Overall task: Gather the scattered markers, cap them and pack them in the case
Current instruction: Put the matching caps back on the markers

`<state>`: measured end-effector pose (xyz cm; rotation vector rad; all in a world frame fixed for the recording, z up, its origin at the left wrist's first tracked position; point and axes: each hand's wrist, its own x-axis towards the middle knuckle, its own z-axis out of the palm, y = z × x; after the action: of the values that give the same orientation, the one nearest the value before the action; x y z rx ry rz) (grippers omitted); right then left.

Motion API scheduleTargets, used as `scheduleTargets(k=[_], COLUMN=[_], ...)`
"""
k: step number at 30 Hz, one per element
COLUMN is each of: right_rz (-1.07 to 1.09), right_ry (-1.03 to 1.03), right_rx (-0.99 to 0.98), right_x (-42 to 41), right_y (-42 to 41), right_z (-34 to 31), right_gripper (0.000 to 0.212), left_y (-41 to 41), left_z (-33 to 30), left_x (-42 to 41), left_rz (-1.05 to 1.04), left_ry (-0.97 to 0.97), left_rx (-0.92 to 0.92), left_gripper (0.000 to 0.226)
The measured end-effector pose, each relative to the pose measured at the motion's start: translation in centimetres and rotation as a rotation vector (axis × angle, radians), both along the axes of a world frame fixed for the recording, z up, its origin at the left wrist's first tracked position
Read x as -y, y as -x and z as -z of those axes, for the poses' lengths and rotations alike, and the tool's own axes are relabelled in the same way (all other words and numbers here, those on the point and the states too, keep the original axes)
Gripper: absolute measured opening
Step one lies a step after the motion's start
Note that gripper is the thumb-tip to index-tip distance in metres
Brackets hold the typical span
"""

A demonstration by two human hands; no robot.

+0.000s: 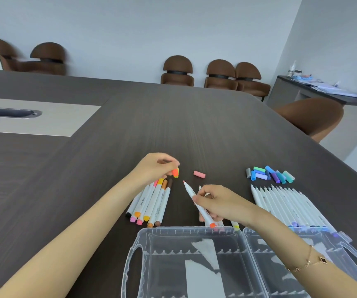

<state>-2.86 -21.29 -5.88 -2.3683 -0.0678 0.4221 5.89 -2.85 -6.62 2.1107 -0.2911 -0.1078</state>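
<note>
My left hand (156, 167) pinches an orange cap (175, 172) just above a bundle of capped warm-coloured markers (151, 203). An uncapped white marker (197, 203) with an orange-red tip is gripped in my right hand (218, 203), tip pointing up-left toward the cap; a few more markers lie under that hand. One pink cap (199, 174) lies loose between the hands. At the right, a row of uncapped markers (285, 203) lies below a pile of blue, purple and teal caps (270, 174). The clear plastic case (194, 233) lies open at the near edge.
The dark wooden table (194, 125) has a pale inset panel with a metal cable slot (9, 112) at the far left. Brown chairs (220, 74) line the far side and the right corner. A side counter (324, 89) with clutter stands at the far right.
</note>
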Motion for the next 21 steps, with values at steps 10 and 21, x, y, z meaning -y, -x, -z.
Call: scheduleTargets(k=[10, 21], right_rz=[0.004, 0.02], right_ry=[-0.073, -0.126], right_rx=[0.03, 0.043], right_x=[-1.6, -3.0], right_y=[0.2, 0.2], right_z=[-0.2, -0.2], right_gripper=[0.024, 0.029], left_y=[0.7, 1.5], left_z=[-0.3, 0.1], left_x=[-0.8, 0.4], left_rz=[0.006, -0.032], left_ry=[0.059, -0.021], left_rx=[-0.152, -0.083], left_gripper=[0.017, 0.026])
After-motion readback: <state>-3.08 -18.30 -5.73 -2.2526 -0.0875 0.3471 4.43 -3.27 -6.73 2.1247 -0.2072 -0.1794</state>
